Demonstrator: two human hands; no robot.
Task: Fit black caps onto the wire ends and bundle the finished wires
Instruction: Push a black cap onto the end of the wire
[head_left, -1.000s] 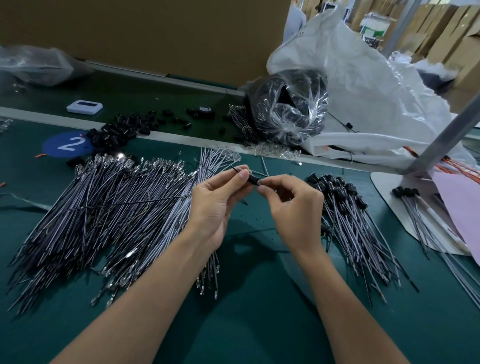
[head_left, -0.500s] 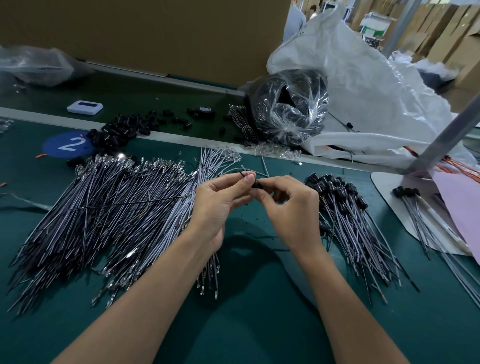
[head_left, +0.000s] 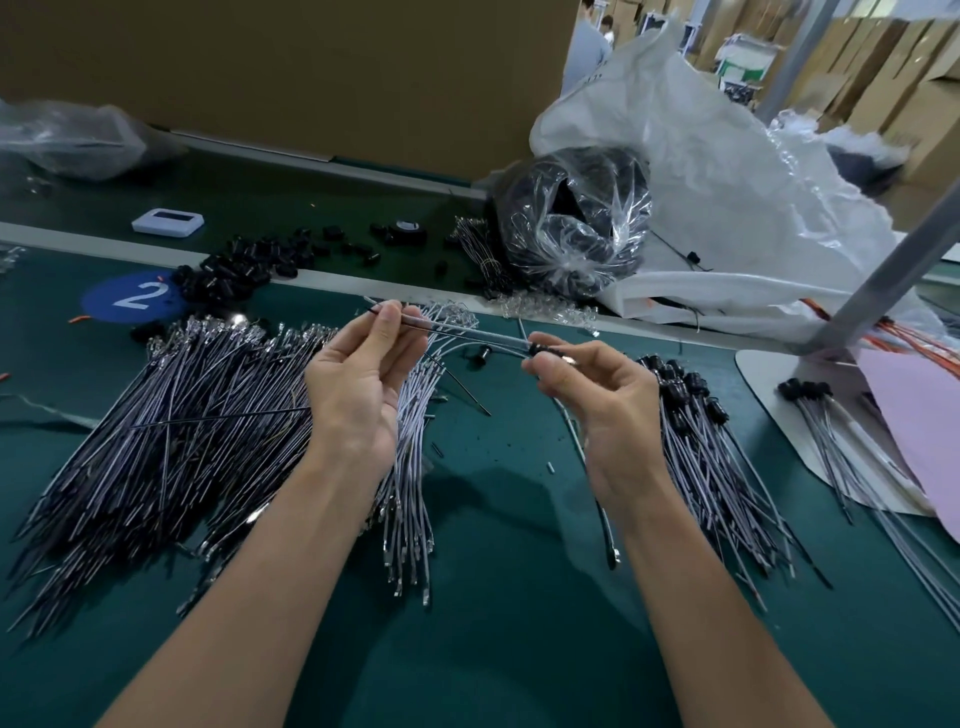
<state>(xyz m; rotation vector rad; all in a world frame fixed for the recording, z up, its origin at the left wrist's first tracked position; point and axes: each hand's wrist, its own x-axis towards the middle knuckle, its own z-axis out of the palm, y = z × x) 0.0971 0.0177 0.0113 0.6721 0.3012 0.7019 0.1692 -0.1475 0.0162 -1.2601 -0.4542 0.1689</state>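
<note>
My left hand (head_left: 358, 384) pinches the tip of a thin grey wire (head_left: 467, 332) between thumb and fingers, up above the mat. That wire runs rightward into a black cap (head_left: 540, 349), which my right hand (head_left: 597, 395) pinches; the rest of the wire curves down behind that hand. A large heap of uncapped wires (head_left: 171, 431) lies under and left of my left hand. Capped wires (head_left: 701, 431) lie fanned out on the right. One loose black cap (head_left: 480, 356) rests on the mat between my hands.
Loose black caps (head_left: 244, 265) lie piled near a blue disc marked 2 (head_left: 135, 296). A clear bag of black parts (head_left: 571, 228) and a big white bag (head_left: 727, 197) stand behind. More capped wires (head_left: 831, 441) lie on a white sheet at right, by a grey post (head_left: 883, 270).
My hands were close together at the cap; they have now drawn apart, the left going left and up along the wire, the right staying on the cap.
</note>
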